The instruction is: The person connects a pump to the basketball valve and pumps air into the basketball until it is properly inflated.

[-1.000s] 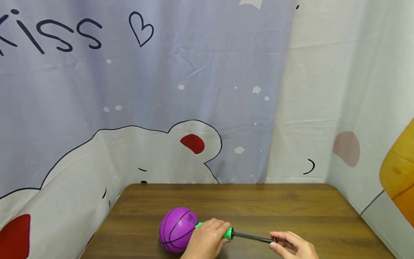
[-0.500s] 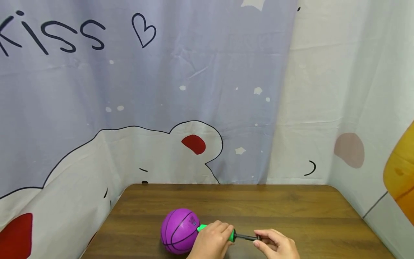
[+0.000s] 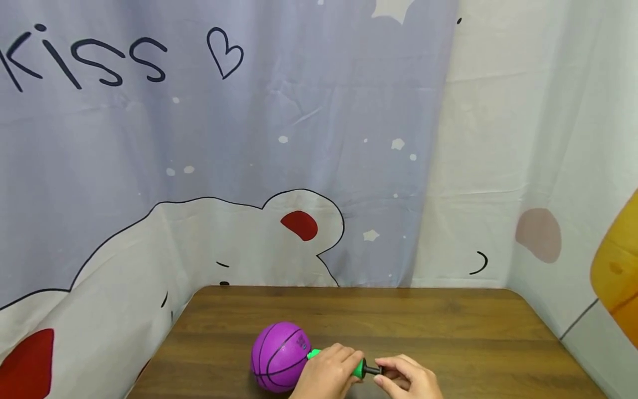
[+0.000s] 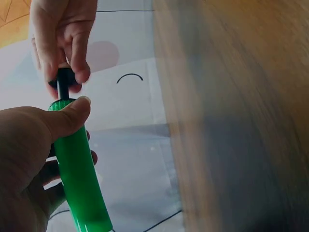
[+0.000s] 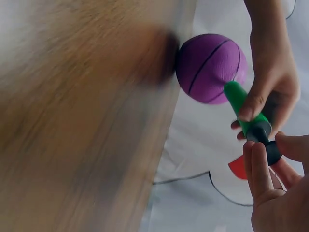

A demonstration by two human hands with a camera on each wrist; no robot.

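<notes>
A purple ball (image 3: 280, 357) with black basketball lines rests on the wooden table, left of both hands. Against its right side sits the tip of a green hand pump (image 5: 236, 96); the exact joint is too small to make out. My left hand (image 3: 329, 370) wraps round the pump's green barrel (image 4: 82, 179), thumb along its top. With fingers and thumb, my right hand (image 3: 410, 378) pinches the black handle (image 4: 65, 77) at the pump's far end. Only a short length of black rod (image 3: 372, 370) shows between barrel and handle.
The wooden table (image 3: 448, 327) runs back to a printed curtain (image 3: 259, 138) with cartoon shapes and lettering. More curtain hangs along the left and right sides of the table.
My right hand has moved left, sliding the black rod most of the way into the green barrel. The left hand still grips the barrel, and the ball stays against the pump tip.
</notes>
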